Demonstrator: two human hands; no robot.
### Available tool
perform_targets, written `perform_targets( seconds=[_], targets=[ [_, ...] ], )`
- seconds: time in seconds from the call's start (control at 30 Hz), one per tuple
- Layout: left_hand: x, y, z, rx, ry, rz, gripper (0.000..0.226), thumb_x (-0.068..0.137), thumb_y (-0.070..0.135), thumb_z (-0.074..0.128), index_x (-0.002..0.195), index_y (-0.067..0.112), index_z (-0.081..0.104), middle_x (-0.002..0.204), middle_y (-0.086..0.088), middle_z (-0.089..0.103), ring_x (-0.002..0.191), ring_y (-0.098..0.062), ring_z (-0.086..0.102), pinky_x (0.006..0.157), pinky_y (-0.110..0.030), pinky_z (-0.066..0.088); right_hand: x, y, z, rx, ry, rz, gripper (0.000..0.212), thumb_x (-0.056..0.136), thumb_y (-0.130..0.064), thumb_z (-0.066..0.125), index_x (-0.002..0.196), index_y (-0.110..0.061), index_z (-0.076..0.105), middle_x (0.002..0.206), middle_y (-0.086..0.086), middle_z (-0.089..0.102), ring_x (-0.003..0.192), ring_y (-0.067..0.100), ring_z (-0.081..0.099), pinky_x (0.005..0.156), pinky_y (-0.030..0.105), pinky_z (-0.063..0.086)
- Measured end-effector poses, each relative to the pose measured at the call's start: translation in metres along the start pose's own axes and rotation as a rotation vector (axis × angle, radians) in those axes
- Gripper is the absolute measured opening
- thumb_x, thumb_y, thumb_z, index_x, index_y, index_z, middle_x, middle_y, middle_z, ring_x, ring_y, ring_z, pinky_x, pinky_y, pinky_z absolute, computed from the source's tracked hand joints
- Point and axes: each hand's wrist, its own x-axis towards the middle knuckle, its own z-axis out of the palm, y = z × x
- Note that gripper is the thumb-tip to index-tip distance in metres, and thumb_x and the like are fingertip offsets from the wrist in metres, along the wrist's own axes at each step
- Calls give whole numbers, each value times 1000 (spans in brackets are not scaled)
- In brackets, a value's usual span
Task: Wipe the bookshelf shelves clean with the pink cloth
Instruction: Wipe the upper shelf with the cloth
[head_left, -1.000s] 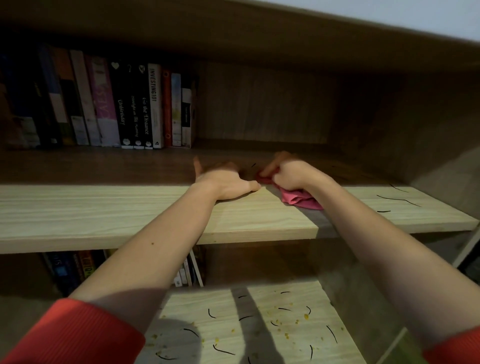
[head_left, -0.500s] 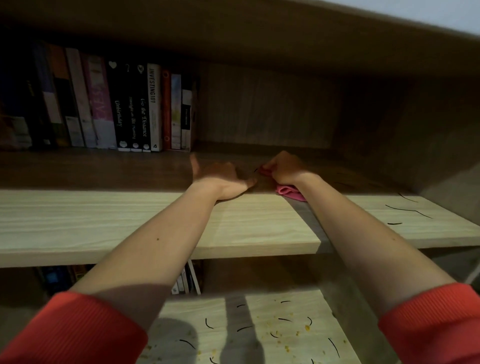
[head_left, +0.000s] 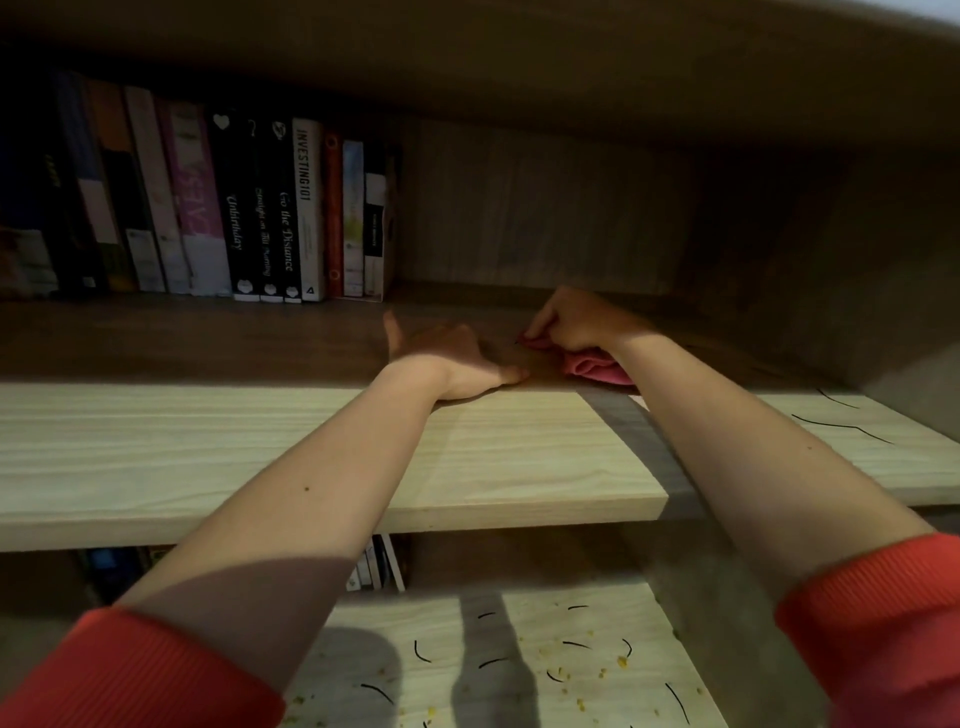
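Observation:
The light wooden shelf (head_left: 208, 457) runs across the middle of the view. My right hand (head_left: 582, 322) grips the bunched pink cloth (head_left: 592, 368) on the shaded back part of that shelf, right of centre. My left hand (head_left: 447, 358) lies flat on the shelf just left of the cloth, fingers stretched out, thumb towards the cloth. A few dark hair-like strands (head_left: 841, 426) lie on the shelf at the far right. The lower shelf (head_left: 519, 670) carries several dark strands and yellow crumbs.
A row of upright books (head_left: 208, 208) fills the back left of the wiped shelf. More books (head_left: 376, 566) stand on the lower shelf under it. The bookcase's side wall (head_left: 883, 291) closes the right, and the board above (head_left: 467, 78) hangs low overhead.
My right hand has pushed the cloth farther back into the shaded part of the shelf. My left hand has stayed flat in about the same spot. The camera has come closer.

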Motion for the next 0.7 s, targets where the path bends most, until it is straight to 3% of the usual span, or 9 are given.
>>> perform_targets(
  seconds=[0.17, 0.4, 0.57, 0.7],
  targets=[
    [1, 0, 1, 11, -2, -5, 77, 79, 77, 34, 137, 28, 46, 148, -3, 38, 138, -27, 28, 110, -59, -8, 14, -8, 5, -21, 28, 56, 28, 93, -7, 49, 114, -11, 67, 122, 9, 62, 106, 24, 59, 94, 37, 48],
    [2, -2, 1, 32, -16, 3, 75, 80, 77, 33, 136, 30, 46, 147, -3, 39, 138, -27, 28, 109, -60, -8, 1, -7, -7, -24, -78, 6, 33, 93, 0, 46, 118, -10, 64, 125, 4, 59, 106, 20, 56, 89, 26, 44],
    [3, -2, 1, 19, -18, -5, 75, 80, 77, 34, 136, 29, 46, 148, -4, 37, 138, -28, 27, 109, -59, -9, 12, -7, -3, -27, -33, 50, 30, 92, -4, 47, 115, -8, 66, 127, 9, 59, 111, 26, 56, 96, 36, 45],
    [1, 0, 0, 43, -15, -6, 75, 80, 77, 33, 137, 30, 45, 148, -4, 37, 138, -28, 28, 110, -58, -5, 13, -8, 2, -14, -42, 21, 36, 93, 1, 42, 119, -11, 63, 131, 3, 57, 112, 22, 55, 92, 29, 44]
  ],
)
